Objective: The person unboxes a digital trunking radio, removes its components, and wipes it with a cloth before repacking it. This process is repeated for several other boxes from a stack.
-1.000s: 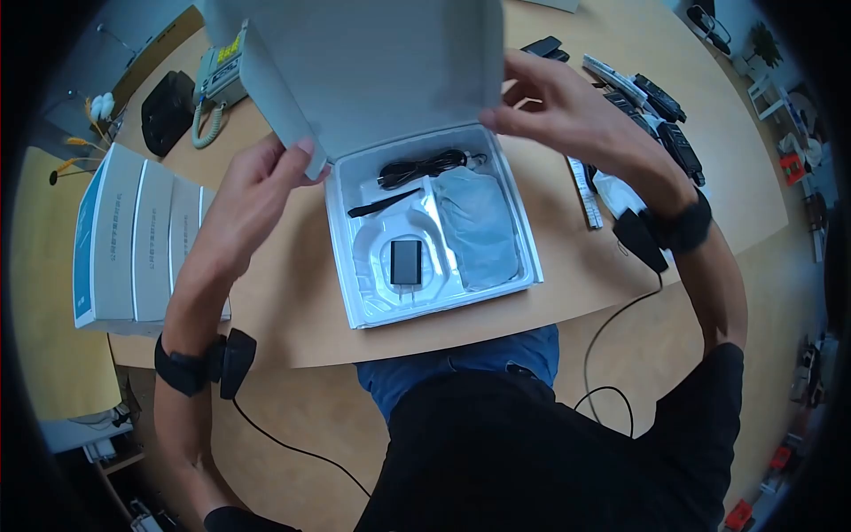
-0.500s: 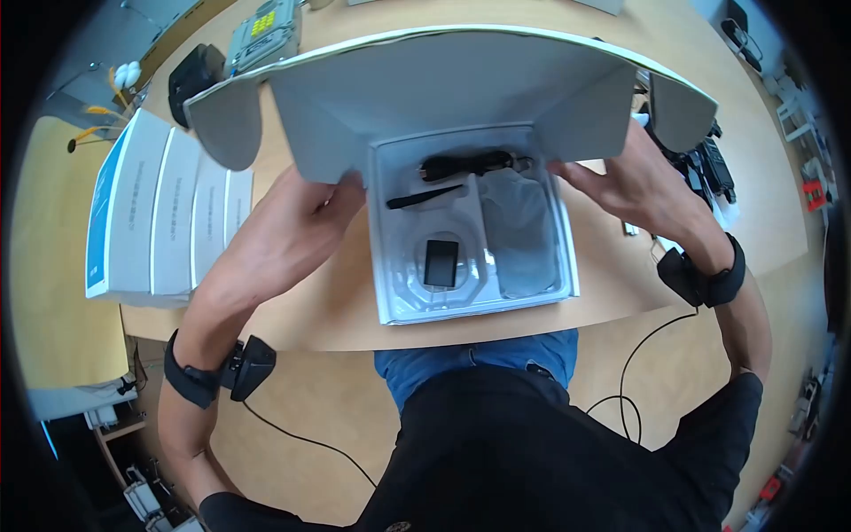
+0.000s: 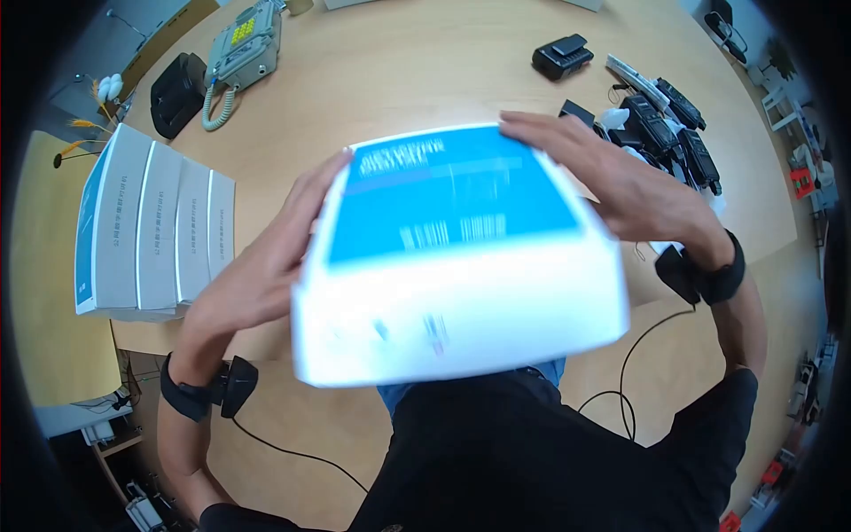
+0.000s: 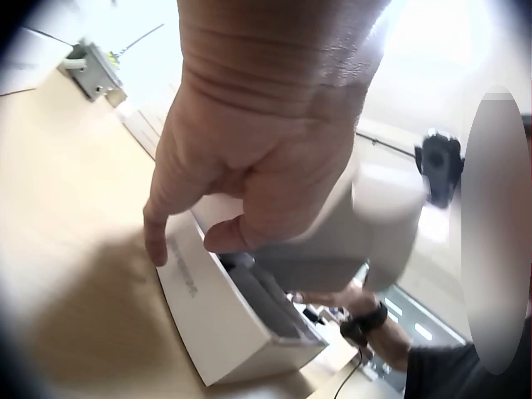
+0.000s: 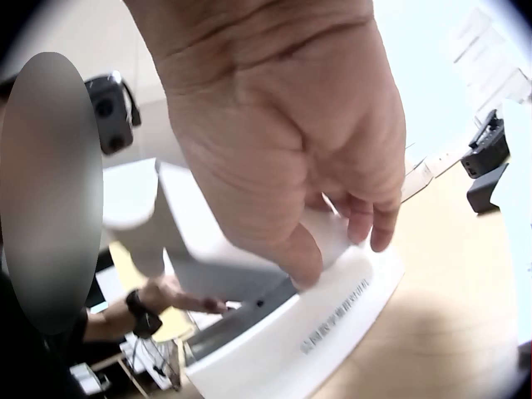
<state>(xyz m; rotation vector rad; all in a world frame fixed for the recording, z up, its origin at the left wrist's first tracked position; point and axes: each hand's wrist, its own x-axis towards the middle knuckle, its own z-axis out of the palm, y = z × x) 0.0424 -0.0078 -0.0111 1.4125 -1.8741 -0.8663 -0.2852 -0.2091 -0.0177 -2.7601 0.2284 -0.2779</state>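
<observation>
A white cardboard box [image 4: 199,307] with a blue-topped lid [image 3: 452,191] stands before the person. The lid leans forward over the box, and its white front flap [image 3: 461,319] is blurred. My left hand [image 3: 266,244] lies along the box's left side, fingers extended towards the far corner. On the other side, my right hand [image 3: 612,173] has its fingers stretched at the lid's far right corner. In the right wrist view, the thumb [image 5: 303,264] touches the rim of the printed side wall. From above, the lid hides the box's contents.
Several similar boxes [image 3: 121,222] stand in a row at the left. A corded telephone [image 3: 248,49] and a black holder [image 3: 177,96] are at the back left. Several black radios [image 3: 651,124] lie at the right, with another black device [image 3: 563,58] behind them.
The lid has swung forward and down from upright, covering the charger, cable and wrapped item seen earlier. Both hands have followed it at the sides.
</observation>
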